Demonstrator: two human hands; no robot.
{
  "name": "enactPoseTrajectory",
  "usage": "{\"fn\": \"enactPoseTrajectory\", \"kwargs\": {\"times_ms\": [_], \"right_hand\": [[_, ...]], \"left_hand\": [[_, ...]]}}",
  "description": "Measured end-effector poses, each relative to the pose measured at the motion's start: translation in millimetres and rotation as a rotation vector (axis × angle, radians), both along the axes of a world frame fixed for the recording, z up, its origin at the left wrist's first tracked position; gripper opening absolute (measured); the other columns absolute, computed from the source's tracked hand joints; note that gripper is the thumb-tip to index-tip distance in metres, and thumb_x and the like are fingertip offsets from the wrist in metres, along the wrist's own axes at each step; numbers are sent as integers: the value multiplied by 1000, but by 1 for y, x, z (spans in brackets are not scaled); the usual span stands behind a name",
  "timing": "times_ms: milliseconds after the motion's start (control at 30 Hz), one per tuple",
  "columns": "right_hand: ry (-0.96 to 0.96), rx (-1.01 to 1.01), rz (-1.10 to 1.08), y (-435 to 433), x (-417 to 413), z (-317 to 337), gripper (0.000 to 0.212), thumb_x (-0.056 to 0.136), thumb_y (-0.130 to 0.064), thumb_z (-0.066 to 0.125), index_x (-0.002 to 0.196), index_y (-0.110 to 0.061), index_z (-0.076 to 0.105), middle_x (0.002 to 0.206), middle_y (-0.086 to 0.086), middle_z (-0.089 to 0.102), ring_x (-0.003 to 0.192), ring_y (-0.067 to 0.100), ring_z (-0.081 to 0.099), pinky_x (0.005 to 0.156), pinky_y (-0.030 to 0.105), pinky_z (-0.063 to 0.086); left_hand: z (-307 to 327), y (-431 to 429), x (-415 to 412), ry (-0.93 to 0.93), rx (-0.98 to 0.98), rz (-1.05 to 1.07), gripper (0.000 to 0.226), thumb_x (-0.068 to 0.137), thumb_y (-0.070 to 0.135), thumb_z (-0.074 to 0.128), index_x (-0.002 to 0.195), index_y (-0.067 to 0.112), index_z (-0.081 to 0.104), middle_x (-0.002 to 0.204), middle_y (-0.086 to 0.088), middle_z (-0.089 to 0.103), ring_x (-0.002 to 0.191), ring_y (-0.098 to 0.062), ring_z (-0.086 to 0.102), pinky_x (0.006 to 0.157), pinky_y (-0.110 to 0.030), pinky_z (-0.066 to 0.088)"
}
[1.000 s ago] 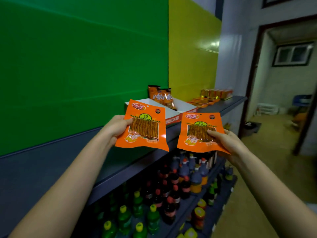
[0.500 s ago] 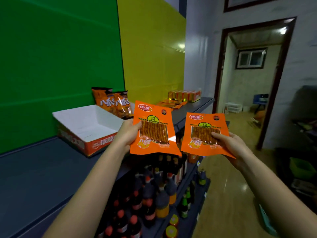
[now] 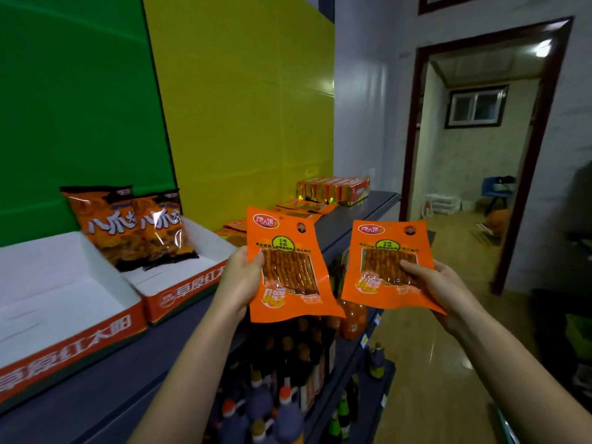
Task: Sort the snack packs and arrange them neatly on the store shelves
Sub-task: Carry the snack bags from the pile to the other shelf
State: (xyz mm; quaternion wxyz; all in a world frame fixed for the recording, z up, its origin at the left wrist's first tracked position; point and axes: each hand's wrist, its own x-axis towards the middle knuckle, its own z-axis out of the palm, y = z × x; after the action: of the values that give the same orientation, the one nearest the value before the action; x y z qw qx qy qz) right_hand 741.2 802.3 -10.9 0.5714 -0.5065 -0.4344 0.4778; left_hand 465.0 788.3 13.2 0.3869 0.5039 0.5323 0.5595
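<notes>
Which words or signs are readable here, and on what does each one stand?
"草原红太阳": front of the near carton, first character partly cut off.
"草原红太": front of the far carton; the left hand hides the rest.
Not surely readable: white stylised characters on the chip bags.
Too blurred: logo and print on the left orange pack and right orange pack.

Glossy orange plastic film with a clear window wraps the left snack pack (image 3: 288, 267) and the right snack pack (image 3: 381, 264). The crinkled chip bags (image 3: 137, 232) shine above matt white cardboard trays (image 3: 64, 283). The grey shelf (image 3: 96, 389) looks matt, while the green wall panel (image 3: 73, 107), yellow wall panel (image 3: 243, 107) and floor (image 3: 426, 341) gleam smooth.
</notes>
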Motion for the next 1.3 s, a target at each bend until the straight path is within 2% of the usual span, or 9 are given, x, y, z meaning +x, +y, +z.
{"fn": "enactPoseTrajectory", "kwargs": {"times_ms": [200, 367, 500, 633, 800, 867, 1000, 1100, 1300], "right_hand": [[4, 4, 136, 85, 37, 0, 28, 87, -15, 63, 114, -8, 59, 89, 9, 69, 53, 10, 68, 46, 19, 53], [-54, 9, 293, 146, 66, 7, 32, 86, -21, 65, 116, -11, 60, 94, 10, 71, 61, 14, 69, 54, 24, 53], [-78, -11, 401, 185, 73, 8, 36, 84, -27, 66, 116, -13, 60, 94, 10, 72, 65, 18, 70, 60, 29, 50], [-140, -11, 519, 215, 64, 7, 38, 83, -27, 67, 117, -12, 59, 102, 14, 71, 80, 25, 69, 71, 34, 54], [-184, 38, 679, 248, 39, 11, 24, 86, -24, 65, 108, -16, 61, 95, 9, 72, 71, 17, 70, 55, 25, 53], [-222, 73, 726, 261, 27, 12, 19, 86, -25, 65, 104, -20, 61, 93, 6, 72, 65, 12, 71, 51, 20, 54], [-254, 115, 801, 291, -1, 13, 16, 86, -25, 65, 101, -21, 62, 93, 4, 72, 65, 10, 71, 55, 20, 56], [-266, 133, 852, 308, -21, 13, 12, 86, -25, 66, 97, -24, 62, 94, 5, 72, 69, 12, 70, 58, 22, 57], [-311, 197, 927, 340, -52, 4, 10, 86, -23, 65, 96, -22, 64, 95, 2, 73, 75, 10, 69, 57, 16, 55]], "left_hand": [[-8, 41, 37, 12, -2, 124, 23, 100, 15, 39, 88, 22, 57, 94, -13, 67, 76, -25, 64, 75, -37, 52], [-18, 65, 69, -49, -63, 262, 18, 100, 18, 40, 106, 19, 56, 105, -13, 66, 85, -28, 65, 75, -35, 52], [-21, 76, 84, -61, -82, 370, 19, 100, 18, 39, 92, 24, 55, 95, -10, 66, 79, -24, 65, 71, -33, 52], [-21, 87, 85, -67, -120, 470, 16, 100, 19, 39, 95, 20, 54, 88, -7, 65, 73, -20, 64, 61, -31, 50], [-23, 106, 75, -19, -113, 622, 17, 99, 20, 41, 90, 18, 55, 91, -10, 64, 75, -21, 63, 60, -30, 49], [-24, 117, 70, -2, -105, 670, 18, 99, 20, 41, 87, 20, 55, 96, -13, 65, 81, -26, 64, 66, -33, 51], [-28, 138, 58, 70, -153, 721, 18, 98, 22, 43, 92, 15, 58, 100, -17, 67, 91, -33, 66, 84, -43, 53], [-31, 150, 48, 166, -176, 767, 23, 98, 24, 44, 101, 8, 59, 99, -16, 68, 89, -30, 67, 82, -41, 53], [-40, 163, 42, 537, -189, 943, 20, 96, 23, 47, 104, 7, 56, 93, -4, 61, 90, -26, 61, 81, -38, 49]]}}
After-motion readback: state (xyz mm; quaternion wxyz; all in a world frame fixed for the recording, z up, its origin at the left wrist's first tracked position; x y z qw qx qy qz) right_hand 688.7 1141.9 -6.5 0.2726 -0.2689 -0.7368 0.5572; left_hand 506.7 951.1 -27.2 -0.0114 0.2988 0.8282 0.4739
